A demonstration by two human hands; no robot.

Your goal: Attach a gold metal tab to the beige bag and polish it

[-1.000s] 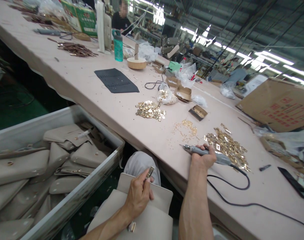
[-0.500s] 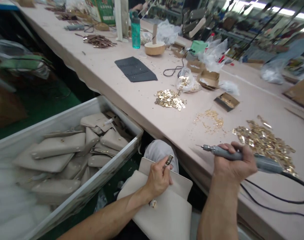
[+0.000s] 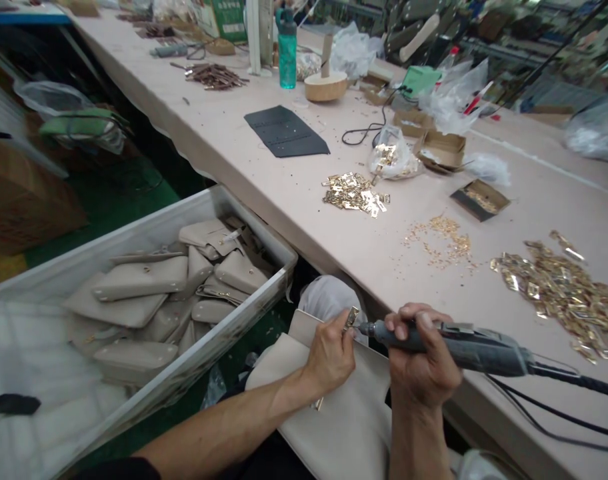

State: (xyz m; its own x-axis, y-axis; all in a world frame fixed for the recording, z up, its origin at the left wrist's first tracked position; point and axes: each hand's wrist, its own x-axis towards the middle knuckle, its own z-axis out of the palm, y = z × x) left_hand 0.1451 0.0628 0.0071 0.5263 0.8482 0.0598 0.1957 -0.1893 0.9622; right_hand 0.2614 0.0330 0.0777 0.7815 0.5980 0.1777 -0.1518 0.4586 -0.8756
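A beige handbag lies across my lap, its flap raised toward the table. My left hand is closed at the flap edge, pinching a small gold metal plate with a slot in it. Whether the plate is fixed to the flap I cannot tell. In my right hand is a grey electric screwdriver, fingers wrapped round its body. Its tip points left and meets the plate or sits just beside it. Below my left hand, another gold fitting shows partly on the bag's front.
To the left, a white bin holds several beige bags. On the table lie gold plates, scattered tiny screws, a heap of gold fittings and a small open box. The screwdriver's cable trails right.
My right hand has brought the screwdriver left and down from above the table edge to the gold plate. My left hand keeps its pinch on the plate. The view has shifted slightly left.
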